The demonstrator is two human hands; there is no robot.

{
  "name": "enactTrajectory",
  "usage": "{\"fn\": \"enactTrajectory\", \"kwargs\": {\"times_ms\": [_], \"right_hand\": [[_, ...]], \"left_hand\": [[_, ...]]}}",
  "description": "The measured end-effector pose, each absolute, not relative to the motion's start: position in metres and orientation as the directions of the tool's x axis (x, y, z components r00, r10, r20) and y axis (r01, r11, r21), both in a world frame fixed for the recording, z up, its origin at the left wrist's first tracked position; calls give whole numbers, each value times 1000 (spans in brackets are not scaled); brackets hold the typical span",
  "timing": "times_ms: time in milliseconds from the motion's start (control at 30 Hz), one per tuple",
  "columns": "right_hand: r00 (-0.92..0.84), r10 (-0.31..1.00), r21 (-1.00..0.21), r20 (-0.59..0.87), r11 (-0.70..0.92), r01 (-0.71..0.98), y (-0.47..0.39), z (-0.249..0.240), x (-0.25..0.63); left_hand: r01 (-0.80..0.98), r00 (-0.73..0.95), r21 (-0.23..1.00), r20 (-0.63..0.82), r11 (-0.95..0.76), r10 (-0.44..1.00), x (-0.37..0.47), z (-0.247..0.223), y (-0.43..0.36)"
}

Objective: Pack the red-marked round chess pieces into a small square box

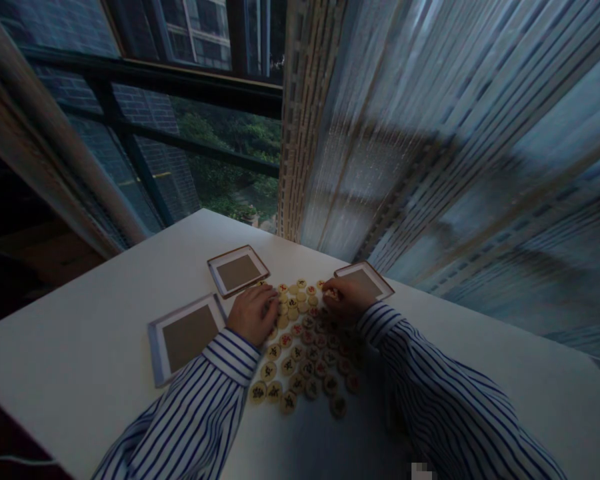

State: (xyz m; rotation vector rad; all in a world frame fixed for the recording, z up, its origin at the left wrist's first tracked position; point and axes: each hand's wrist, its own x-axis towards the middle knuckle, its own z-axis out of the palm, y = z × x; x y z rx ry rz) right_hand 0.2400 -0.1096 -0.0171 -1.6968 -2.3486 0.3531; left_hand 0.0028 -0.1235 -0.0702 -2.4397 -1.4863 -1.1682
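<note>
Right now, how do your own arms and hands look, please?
Both the left sleeve and the right sleeve are long, whitish with dark blue stripes, and end in striped cuffs. The left hand and right hand wear no gloves.

"What do your hands have?"
"Your right hand (349, 300) pinches a red-marked disc (332, 293); your left hand (254, 313) lies beside the spread discs (288, 401)."
"Around them?"
"Three shallow trays (156, 360) on your white table (100, 307)."
</note>
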Motion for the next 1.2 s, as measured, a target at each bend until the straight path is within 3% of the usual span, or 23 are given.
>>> {"fn": "enactTrajectory", "kwargs": {"times_ms": [200,467,1200], "right_hand": [[-293,956,-118,-17,289,950,-109,-16,238],[-330,941,-46,-70,327,944,-107,-17,236],[-410,907,-47,-99,408,912,-104,-24,237]], "left_hand": [[796,245,323,600,-511,761,2,-68,-124],[841,262,280,537,-463,802,-4,-63,-126],[889,167,305,478,-341,862,-21,-53,-122]]}}
